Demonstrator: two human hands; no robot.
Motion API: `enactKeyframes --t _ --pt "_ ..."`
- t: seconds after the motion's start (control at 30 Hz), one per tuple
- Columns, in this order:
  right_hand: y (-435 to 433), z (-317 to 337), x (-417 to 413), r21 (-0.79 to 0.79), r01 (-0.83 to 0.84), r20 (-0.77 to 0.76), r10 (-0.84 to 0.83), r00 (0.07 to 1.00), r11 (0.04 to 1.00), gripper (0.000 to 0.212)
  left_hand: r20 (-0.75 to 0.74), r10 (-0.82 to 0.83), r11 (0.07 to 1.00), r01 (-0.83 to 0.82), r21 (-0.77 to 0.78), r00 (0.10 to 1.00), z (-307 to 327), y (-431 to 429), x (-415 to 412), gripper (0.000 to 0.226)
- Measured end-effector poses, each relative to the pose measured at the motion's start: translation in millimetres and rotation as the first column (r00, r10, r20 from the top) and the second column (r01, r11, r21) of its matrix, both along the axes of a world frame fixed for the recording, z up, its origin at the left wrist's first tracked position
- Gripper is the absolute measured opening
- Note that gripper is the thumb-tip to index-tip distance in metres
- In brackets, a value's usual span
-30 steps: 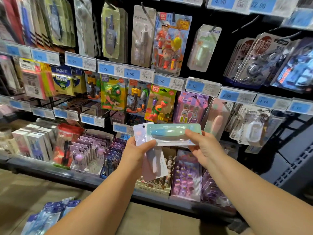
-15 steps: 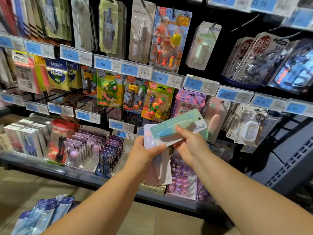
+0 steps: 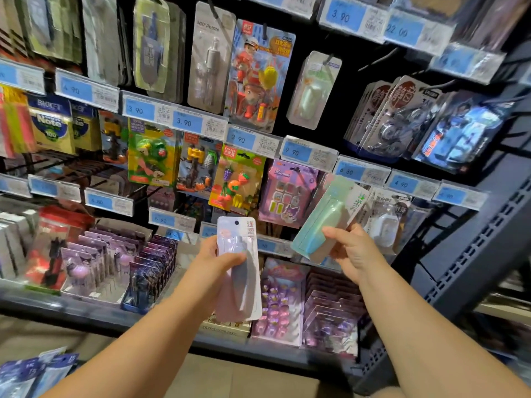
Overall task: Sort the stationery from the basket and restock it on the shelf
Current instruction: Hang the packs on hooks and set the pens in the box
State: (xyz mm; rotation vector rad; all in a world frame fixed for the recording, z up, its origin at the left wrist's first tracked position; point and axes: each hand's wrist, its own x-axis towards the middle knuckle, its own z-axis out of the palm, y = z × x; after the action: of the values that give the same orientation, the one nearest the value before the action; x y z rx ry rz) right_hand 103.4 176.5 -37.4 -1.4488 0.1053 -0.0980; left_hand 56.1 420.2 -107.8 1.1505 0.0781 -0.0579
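Observation:
My left hand [image 3: 212, 268] grips a pale pink-and-lilac blister pack [image 3: 240, 271], held upright in front of the lower shelf. My right hand [image 3: 355, 251] pinches the lower end of a mint-green blister pack [image 3: 327, 219], tilted up and to the right toward the hooks under the 6.50 price tag [image 3: 352, 171]. The two packs are apart. A matching mint-green pack [image 3: 311, 93] hangs on a peg higher up. At the bottom left corner lie blue packets [image 3: 34, 374]; whether they sit in the basket I cannot tell.
Peg hooks carry eraser sets [image 3: 235, 179], a purple Kuromi card [image 3: 287, 193], sticky notes [image 3: 50, 124] and correction tapes [image 3: 385, 222]. The bottom shelf [image 3: 86, 308] holds boxes of purple packs. A dark perforated upright [image 3: 471, 268] stands at the right.
My right hand has pulled the green pack off the left hand's stack and carried it right and up, turning it from flat to steeply tilted. The left hand's pink pack is now uncovered.

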Motion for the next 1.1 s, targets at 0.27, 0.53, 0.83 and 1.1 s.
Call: enactKeyframes --t 0.27,0.53,0.83,1.1 --pt "-28 -11 6 -0.032 -0.006 -0.021 0.005 1.0 0.999 0.017 0.019 -0.065 0.998 0.065 0.017 0.998 1 -14 -4 0.063" --pt "-32 -10 18 -0.048 0.02 0.037 -0.018 0.999 0.999 0.017 0.032 -0.055 0.997 0.053 0.055 0.998 -5 -21 -1 0.055" --pt "-31 -10 28 -0.101 -0.008 0.092 0.018 0.996 0.995 0.027 0.006 -0.053 0.998 0.053 0.045 0.999 -15 -20 4 0.047" --pt "-24 -18 46 -0.052 0.138 0.064 -0.134 0.989 0.989 0.06 0.013 -0.057 0.998 0.057 0.025 0.998 -19 -19 10 0.043"
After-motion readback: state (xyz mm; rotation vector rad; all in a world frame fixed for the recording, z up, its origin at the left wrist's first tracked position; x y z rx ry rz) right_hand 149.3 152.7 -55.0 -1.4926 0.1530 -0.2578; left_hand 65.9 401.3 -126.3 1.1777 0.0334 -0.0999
